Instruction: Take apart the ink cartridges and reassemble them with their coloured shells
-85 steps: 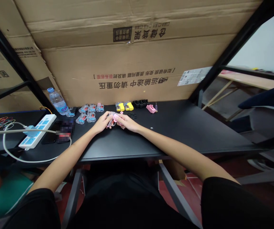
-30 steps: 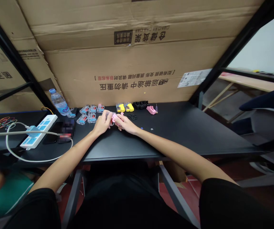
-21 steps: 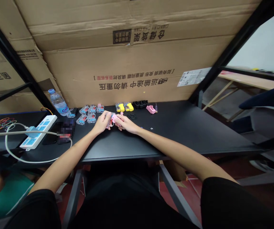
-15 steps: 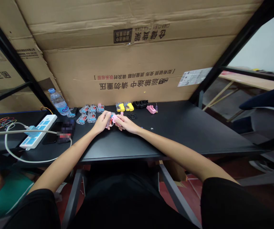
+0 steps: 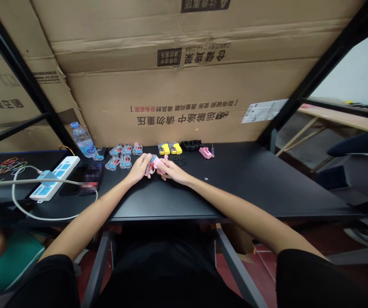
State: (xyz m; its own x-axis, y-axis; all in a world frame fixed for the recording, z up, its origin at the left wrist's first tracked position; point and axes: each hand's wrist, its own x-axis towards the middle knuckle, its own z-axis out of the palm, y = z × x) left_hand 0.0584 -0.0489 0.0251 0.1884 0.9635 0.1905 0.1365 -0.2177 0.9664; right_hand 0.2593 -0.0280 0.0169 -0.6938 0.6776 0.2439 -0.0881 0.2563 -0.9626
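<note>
Over the black table, my left hand (image 5: 139, 169) is closed around a small clear plastic case with orange and blue parts inside (image 5: 151, 166). My right hand (image 5: 173, 171) pinches a pink plastic piece (image 5: 158, 164) against the right side of that case. Both hands touch each other's work closely, and fingers hide much of the two parts. Behind my left hand lie several similar clear cases (image 5: 125, 161). Two yellow-and-clear units (image 5: 175, 148) are behind my right hand, with small black rings (image 5: 180, 161) nearer to it.
A pink housing (image 5: 206, 152), a small screwdriver (image 5: 212, 150) and black housings (image 5: 191, 145) lie at the back. On the left are a water bottle (image 5: 84, 140), a white power strip (image 5: 55, 177) and cables. Cardboard (image 5: 171, 90) walls the rear. A person in green (image 5: 10, 265) sits at left.
The camera view has tilted slightly, so the scene sits a little lower and to the right. Both hands keep their hold on the clear case and pink piece.
</note>
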